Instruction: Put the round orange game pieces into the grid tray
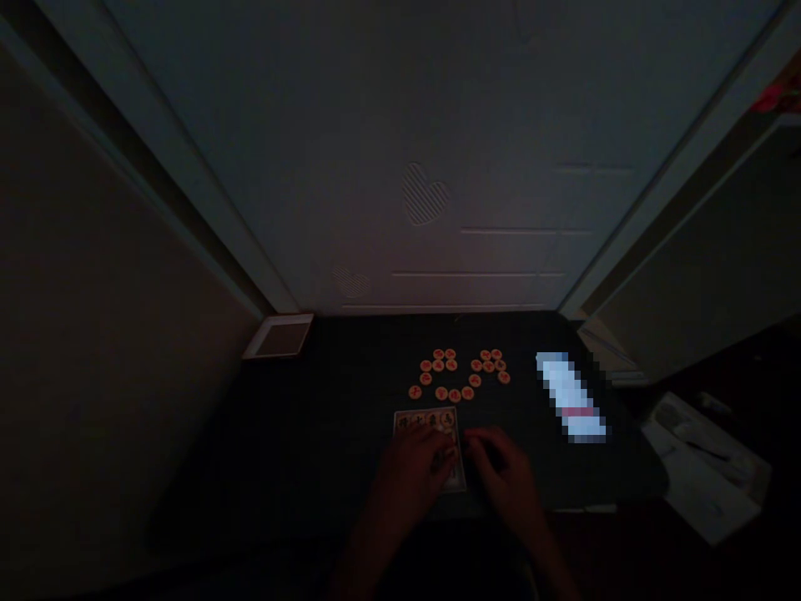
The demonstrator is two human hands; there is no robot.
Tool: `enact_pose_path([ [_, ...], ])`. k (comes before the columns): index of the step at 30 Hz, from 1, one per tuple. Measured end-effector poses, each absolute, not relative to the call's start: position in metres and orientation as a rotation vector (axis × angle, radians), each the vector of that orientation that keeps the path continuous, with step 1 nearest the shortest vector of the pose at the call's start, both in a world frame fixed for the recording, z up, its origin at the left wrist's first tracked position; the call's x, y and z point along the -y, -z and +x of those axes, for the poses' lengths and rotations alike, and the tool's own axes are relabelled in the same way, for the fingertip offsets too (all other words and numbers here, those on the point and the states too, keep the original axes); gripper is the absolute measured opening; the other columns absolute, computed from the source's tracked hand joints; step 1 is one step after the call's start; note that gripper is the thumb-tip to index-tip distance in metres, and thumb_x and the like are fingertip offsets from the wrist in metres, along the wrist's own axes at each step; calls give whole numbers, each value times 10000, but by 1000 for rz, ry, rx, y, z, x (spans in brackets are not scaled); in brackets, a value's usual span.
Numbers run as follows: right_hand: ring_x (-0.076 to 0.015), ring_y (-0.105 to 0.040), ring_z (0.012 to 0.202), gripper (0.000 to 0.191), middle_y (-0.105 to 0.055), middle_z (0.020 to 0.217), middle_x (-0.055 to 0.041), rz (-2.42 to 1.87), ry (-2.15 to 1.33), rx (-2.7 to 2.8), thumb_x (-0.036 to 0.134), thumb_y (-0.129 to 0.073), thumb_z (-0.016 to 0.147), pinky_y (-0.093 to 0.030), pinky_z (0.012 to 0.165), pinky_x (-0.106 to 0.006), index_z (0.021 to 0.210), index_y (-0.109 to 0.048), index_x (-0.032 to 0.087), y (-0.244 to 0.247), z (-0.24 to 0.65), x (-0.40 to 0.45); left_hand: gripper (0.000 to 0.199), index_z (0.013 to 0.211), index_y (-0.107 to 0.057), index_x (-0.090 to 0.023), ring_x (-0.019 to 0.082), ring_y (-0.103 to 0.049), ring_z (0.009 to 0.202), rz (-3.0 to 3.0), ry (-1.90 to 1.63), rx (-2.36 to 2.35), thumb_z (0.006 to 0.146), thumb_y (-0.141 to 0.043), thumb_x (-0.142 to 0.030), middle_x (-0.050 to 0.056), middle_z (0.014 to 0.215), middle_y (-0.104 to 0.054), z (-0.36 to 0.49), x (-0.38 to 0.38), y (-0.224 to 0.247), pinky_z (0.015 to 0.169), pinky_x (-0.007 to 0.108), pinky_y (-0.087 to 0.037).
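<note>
A shallow box (461,472) lies near the table's front edge, with a row of dark-marked Chinese chess pieces (433,420) showing along its far side. My left hand (410,463) lies over the box, fingers curled inward near its right side; a small pale patch shows at the fingertips, too dim to name. Just right of the box, my right hand (506,472) has thumb and forefinger drawn together; whatever they hold, if anything, is hidden in the dark. Beyond the box, several red-marked Chinese chess pieces (455,396) lie flat in a curving, wavy line.
The dark table (300,434) stands against a pale panel with raised hearts (425,196). A rectangular tray-like thing (284,338) sits at the back left. A bright, pixelated object (571,399) lies on the right. Beside the table, low down, is a white box (710,467).
</note>
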State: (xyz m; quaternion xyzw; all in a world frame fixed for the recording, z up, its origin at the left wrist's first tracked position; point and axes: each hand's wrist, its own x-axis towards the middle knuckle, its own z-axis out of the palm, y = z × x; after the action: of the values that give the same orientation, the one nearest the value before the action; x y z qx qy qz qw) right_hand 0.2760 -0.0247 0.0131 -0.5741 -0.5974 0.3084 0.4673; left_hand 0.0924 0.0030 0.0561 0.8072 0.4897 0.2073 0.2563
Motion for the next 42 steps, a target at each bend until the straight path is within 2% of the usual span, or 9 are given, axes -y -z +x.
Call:
enact_pose_path([
  [11, -228, -715, 920, 238, -766, 980, -64, -1419, -775, 1443, 387, -587, 973, -552, 838, -323, 1036, -759, 235, -12, 276, 25, 215, 1066, -698, -267, 266, -637, 1105, 2264, -527, -1330, 868, -699, -184, 32, 1117, -719, 94, 1, -46, 1001, 443, -484],
  [24, -223, -719, 935, 212, -768, 999, -59, -1405, -787, 1440, 350, -589, 974, -552, 833, -311, 1053, -755, 242, -13, 276, 26, 192, 1049, -714, -273, 269, -649, 1119, 2248, -495, -1350, 862, -730, -234, 33, 1157, -718, 90, 1, -50, 1004, 453, -507],
  [29, -222, -722, 905, 202, -766, 971, -57, -1396, -783, 1474, 364, -621, 951, -558, 800, -308, 1031, -757, 238, -10, 276, 25, 149, 1031, -716, -275, 261, -668, 1069, 2260, -500, -1341, 894, -683, -226, 28, 1096, -735, 90, 0, -52, 971, 449, -522],
  [33, -218, -714, 869, 209, -758, 944, -55, -1401, -790, 1498, 369, -617, 954, -555, 802, -320, 1046, -751, 238, -8, 276, 24, 227, 1085, -703, -283, 263, -657, 1100, 2246, -494, -1319, 867, -718, -220, 28, 1164, -719, 86, 2, -57, 978, 448, -520],
  [39, -218, -700, 859, 195, -742, 947, -61, -1402, -809, 1512, 359, -613, 953, -557, 788, -324, 1029, -746, 237, -10, 276, 24, 195, 1136, -673, -288, 255, -616, 1151, 2247, -690, -1396, 950, -614, -276, 30, 1197, -682, 54, -3, -56, 1020, 484, -494],
  [42, -210, -692, 855, 181, -720, 960, -56, -1379, -778, 1520, 333, -626, 939, -559, 792, -326, 1056, -730, 242, -12, 275, 25, 244, 1196, -642, -284, 260, -586, 1193, 2222, -815, -1491, 957, -597, -291, 45, 1261, -635, 33, -6, -44, 1039, 489, -486],
])
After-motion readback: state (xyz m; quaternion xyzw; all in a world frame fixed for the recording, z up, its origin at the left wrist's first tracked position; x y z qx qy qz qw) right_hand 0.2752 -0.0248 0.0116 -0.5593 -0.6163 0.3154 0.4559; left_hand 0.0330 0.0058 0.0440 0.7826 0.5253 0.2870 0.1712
